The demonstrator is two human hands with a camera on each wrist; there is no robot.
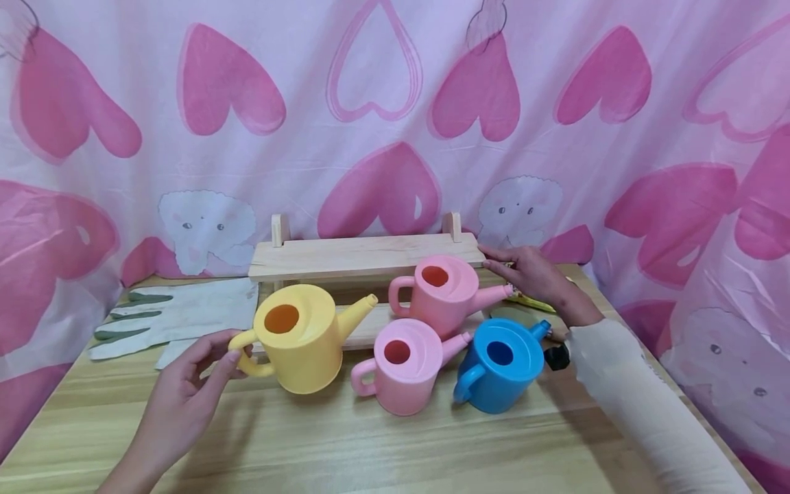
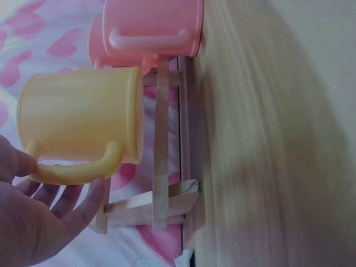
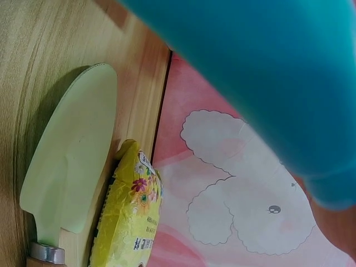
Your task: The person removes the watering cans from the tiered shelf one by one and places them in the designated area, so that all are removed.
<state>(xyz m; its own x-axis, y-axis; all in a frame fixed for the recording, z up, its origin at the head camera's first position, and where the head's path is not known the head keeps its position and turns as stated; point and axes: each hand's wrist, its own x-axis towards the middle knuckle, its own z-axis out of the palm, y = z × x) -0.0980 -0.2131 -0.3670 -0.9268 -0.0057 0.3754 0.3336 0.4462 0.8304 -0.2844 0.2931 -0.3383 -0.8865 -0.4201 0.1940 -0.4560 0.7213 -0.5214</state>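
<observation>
The left hand (image 1: pixel 191 391) is pinching the handle of the yellow can (image 1: pixel 305 353) between thumb and curled fingers, the grip closing round it; the can is hanging upright above the table (image 1: pixel 395 460), in front of the rack's (image 1: pixel 358 257) left part, its base showing apart from the lower shelf (image 2: pixel 160 133) in the left wrist view; the right hand (image 1: pixel 527 271) is touching the upper shelf's right end with fingers nearly straight, apparently holding nothing; the far pink can (image 1: pixel 441 302) is standing behind the near pink can (image 1: pixel 404 377), seemingly on the lower shelf; the near pink can and the blue can (image 1: pixel 500 370) are standing on the table in front of the rack; gloves (image 1: pixel 191 315) are lying to the left, a trowel (image 3: pixel 78 150) and a yellow packet (image 3: pixel 130 206) to the right; by this arrangement, one can is seemingly occupying the rack; the yellow can's lifting appears done, its setting down remaining, while two cans are standing off the rack.
</observation>
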